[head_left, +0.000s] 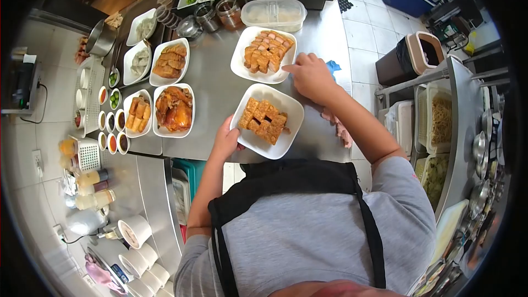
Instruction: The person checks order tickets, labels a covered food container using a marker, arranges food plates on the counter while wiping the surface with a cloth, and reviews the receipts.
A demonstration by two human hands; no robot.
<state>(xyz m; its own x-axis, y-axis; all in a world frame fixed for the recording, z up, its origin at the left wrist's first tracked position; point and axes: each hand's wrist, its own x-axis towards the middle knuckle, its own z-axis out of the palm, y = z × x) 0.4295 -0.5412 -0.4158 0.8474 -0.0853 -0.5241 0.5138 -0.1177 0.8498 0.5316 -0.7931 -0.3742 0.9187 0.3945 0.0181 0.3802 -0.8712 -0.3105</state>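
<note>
In the head view my left hand (226, 141) grips the left rim of a square white bowl (293, 107) near the counter's front edge. Crackly golden-brown pieces of food (265, 121) are stacked inside it. My right hand (314, 79) has its index finger stretched out at the right rim of a second white bowl (240, 69), just beyond the first; its other fingers look loosely bent and grasp nothing visible. Sliced meat with a browned crust (268, 51) fills that second bowl. Blue crumpled material (333, 67) lies right of my right hand.
White bowls to the left hold roast chicken (174, 110), rolls (138, 114) and browned pieces (170, 61). Small sauce cups (112, 143) stand beside them. A lidded clear container (273, 13), jars (229, 13) and a topping rack (322, 1) line the back. A pink cloth (342, 130) lies at the right edge.
</note>
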